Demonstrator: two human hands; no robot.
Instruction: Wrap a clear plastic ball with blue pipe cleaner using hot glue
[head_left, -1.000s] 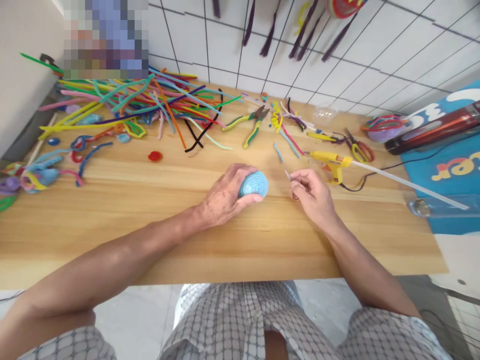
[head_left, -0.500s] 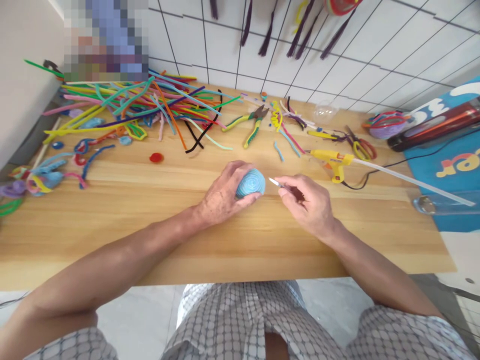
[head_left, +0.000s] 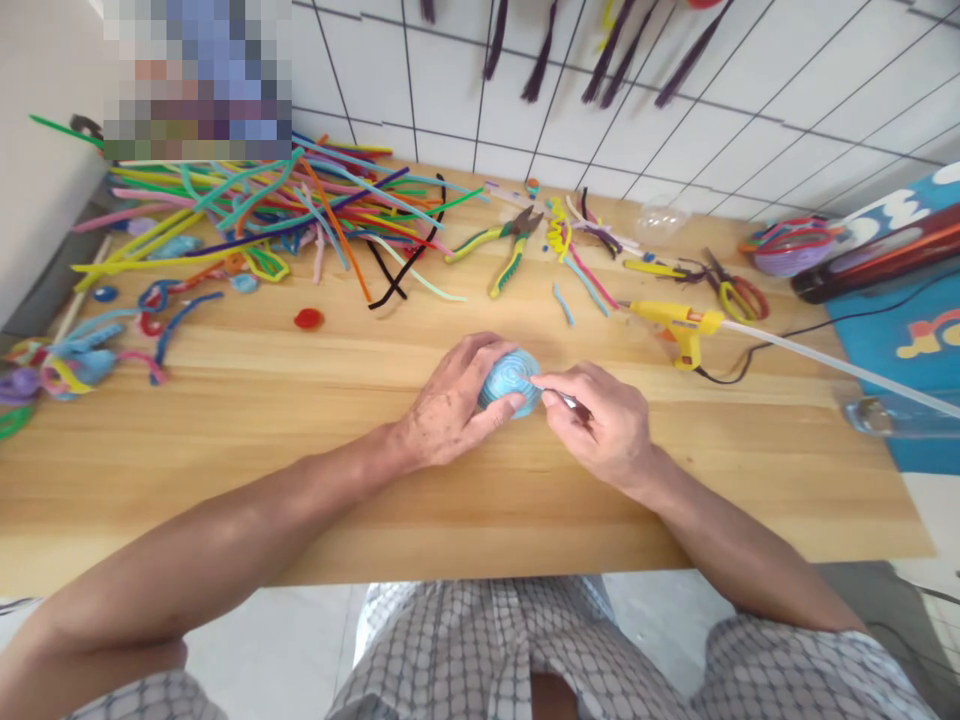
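Observation:
Light-blue fuzzy cord, coiled in a spiral, makes up a rounded ball (head_left: 514, 375) above the middle of the wooden table. My left hand (head_left: 456, 400) is closed around its left side, fingers over the top and thumb along the lower front. In my right hand (head_left: 600, 420), thumb and fingers pinch a slim pen-like tool (head_left: 571, 402). Its pointed end meets the ball's right side, though my fingertips partly cover it and I cannot tell its exact kind.
Colourful pipe cleaners (head_left: 247, 215) pile up at the back left. Behind my hands lie pliers (head_left: 510, 248) and cut blue pieces. To the right are a yellow glue gun (head_left: 682, 328) with a long glue stick, scissors (head_left: 735, 290) and a dark red flask (head_left: 885, 255). A red cap (head_left: 307, 318) lies left.
My right hand has moved left and slightly down, bringing the tool from a small gap to the ball. My left hand and the ball have shifted slightly right and down in view.

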